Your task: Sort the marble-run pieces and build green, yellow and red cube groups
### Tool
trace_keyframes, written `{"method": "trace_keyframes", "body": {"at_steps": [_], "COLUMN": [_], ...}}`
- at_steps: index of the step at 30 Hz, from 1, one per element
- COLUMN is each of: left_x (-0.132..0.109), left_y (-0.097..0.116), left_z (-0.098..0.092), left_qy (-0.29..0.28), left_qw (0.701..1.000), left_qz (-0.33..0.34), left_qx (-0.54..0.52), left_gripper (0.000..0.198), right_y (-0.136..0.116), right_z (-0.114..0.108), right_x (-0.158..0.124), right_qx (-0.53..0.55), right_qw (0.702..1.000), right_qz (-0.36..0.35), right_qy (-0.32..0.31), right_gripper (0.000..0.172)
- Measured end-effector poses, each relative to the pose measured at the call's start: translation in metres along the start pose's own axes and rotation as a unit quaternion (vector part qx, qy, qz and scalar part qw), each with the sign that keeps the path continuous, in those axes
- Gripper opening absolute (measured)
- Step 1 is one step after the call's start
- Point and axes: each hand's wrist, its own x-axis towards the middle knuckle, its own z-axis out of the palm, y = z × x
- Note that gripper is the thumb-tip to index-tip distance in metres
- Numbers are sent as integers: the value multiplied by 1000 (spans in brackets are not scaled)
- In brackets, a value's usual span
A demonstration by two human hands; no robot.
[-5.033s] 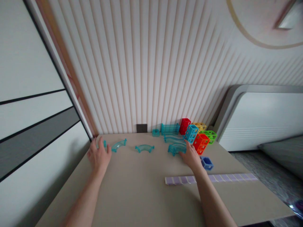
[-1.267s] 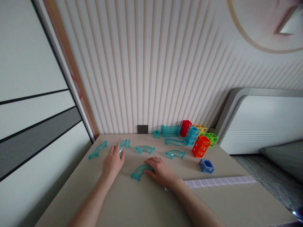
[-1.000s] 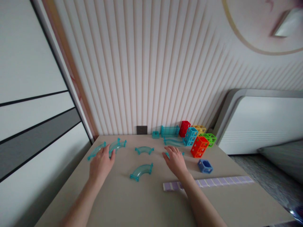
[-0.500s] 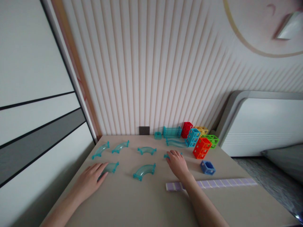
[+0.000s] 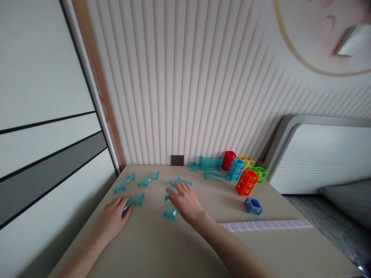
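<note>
My left hand [image 5: 115,213] rests on the table with thumb and fingers closed round the near end of a translucent teal curved track piece [image 5: 136,200]. My right hand [image 5: 185,200] is over the middle of the table, its fingers on another teal curved piece [image 5: 167,197] that is mostly hidden beneath them. Behind that hand lies a curved piece [image 5: 180,180], and just in front is one more [image 5: 171,213], partly covered by the hand. Two further curved pieces, one at the far left [image 5: 125,183] and one beside it [image 5: 148,179], lie apart from both hands.
Red [image 5: 228,160], blue [image 5: 236,170] and orange-red [image 5: 247,182] block frames stand at the back right, near teal straight [image 5: 211,162] and wavy [image 5: 216,176] tracks. A dark blue ring block [image 5: 253,206] and a lilac strip [image 5: 266,226] lie closer. A ribbed wall [image 5: 174,96] borders the table.
My right hand has moved left from near the blocks to the middle, bringing the curved track piece along. My left hand stays on its piece, with little shift.
</note>
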Motion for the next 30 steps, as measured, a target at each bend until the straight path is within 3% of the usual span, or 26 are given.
{"method": "trace_keyframes", "body": {"at_steps": [2, 7, 13, 18, 22, 25, 28, 30], "left_x": [0, -2, -3, -5, -4, 1, 6, 9], "left_y": [1, -2, -8, -13, -15, -11, 9, 34], "left_z": [0, 0, 5, 10, 8, -1, -14, -20], "left_qy": [2, -6, 5, 21, 77, 140, 149, 138], "left_qw": [1000, 998, 997, 998, 996, 989, 983, 977], "left_qz": [-16, -47, -51, -40, -2, 46, 107, 155], "left_qx": [9, 43, 51, 46, 37, 5, -20, -40], "left_gripper": [39, 43, 43, 41, 43, 40, 32, 28], "right_y": [-22, -51, -50, -37, -3, 45, 102, 135], "right_z": [12, 37, 56, 43, 11, -17, -43, -56], "right_x": [18, 46, 50, 48, 27, -10, -57, -85], "right_qx": [7, 26, 51, 79, 91, 71, -12, -68], "right_qw": [999, 999, 998, 996, 994, 975, 920, 873], "right_qz": [-36, -28, 30, 34, 51, 150, 280, 377], "right_qy": [-18, -21, -14, -4, 36, 148, 273, 303], "right_gripper": [23, 14, 10, 17, 30, 40, 45, 54]}}
